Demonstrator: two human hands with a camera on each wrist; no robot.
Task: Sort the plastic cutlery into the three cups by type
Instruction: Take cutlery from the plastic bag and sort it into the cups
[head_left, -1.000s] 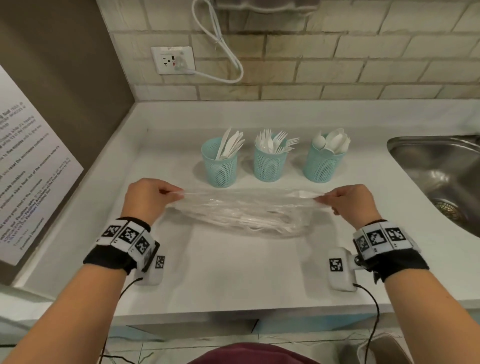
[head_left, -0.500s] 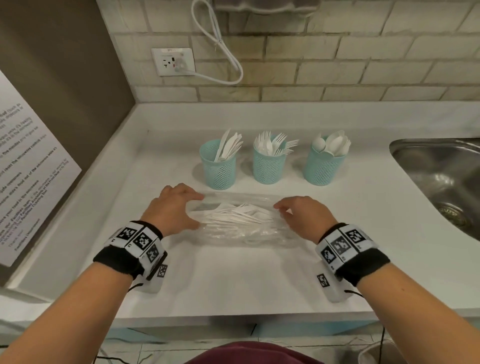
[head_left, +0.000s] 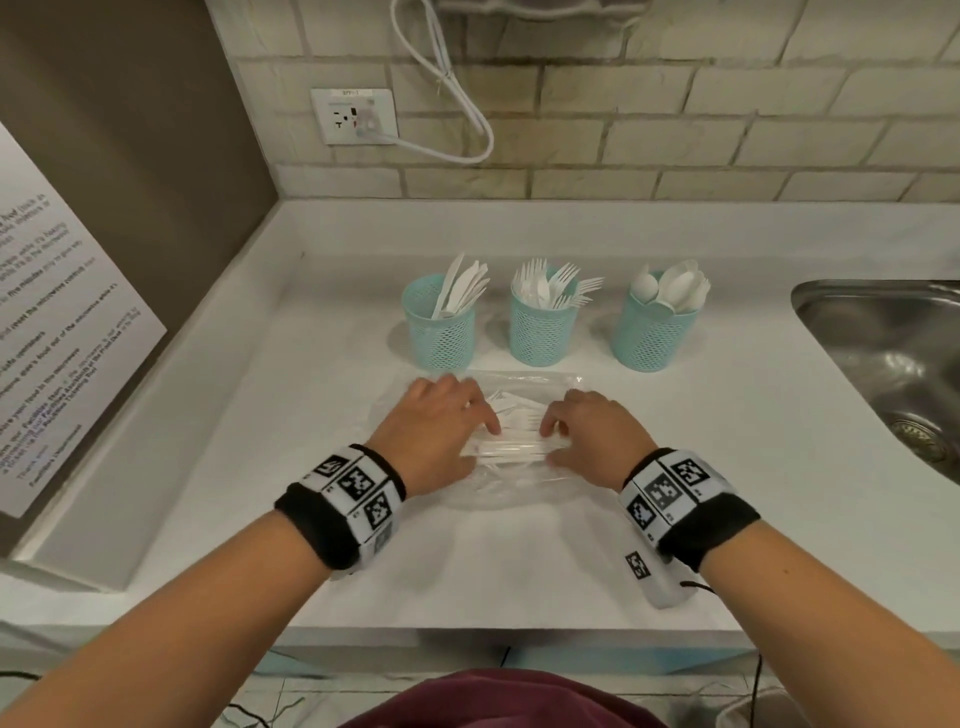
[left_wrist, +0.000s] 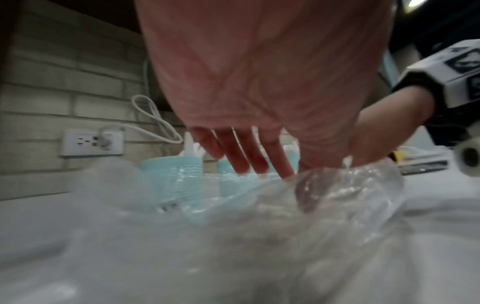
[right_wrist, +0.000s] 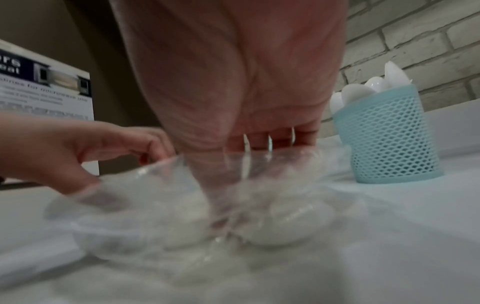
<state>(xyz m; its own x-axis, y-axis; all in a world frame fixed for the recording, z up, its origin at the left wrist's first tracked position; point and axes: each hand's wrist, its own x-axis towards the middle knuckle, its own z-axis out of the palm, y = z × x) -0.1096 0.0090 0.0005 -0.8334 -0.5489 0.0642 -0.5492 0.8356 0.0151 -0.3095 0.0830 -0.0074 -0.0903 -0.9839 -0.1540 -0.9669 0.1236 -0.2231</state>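
Clear plastic bag (head_left: 511, 480) of white plastic cutlery (head_left: 511, 447) at frame centre, pressed flat by left hand (head_left: 441, 431) and right hand (head_left: 592, 441), fingers extended, nothing gripped, 3 turquoise mesh cups (head_left: 540, 332) above.

Three mesh cups (head_left: 540, 332) stand in a row just beyond both hands, blocking forward reach; bare countertop (head_left: 519, 571) lies behind the wrists; sink (head_left: 893, 358) sits to the right.

We see three pale teal mesh cups (head_left: 540, 332) holding white cutlery (head_left: 545, 286), a clear bag (head_left: 509, 493) on the white desk (head_left: 519, 571), and black-and-white checkered wristbands (head_left: 358, 488).
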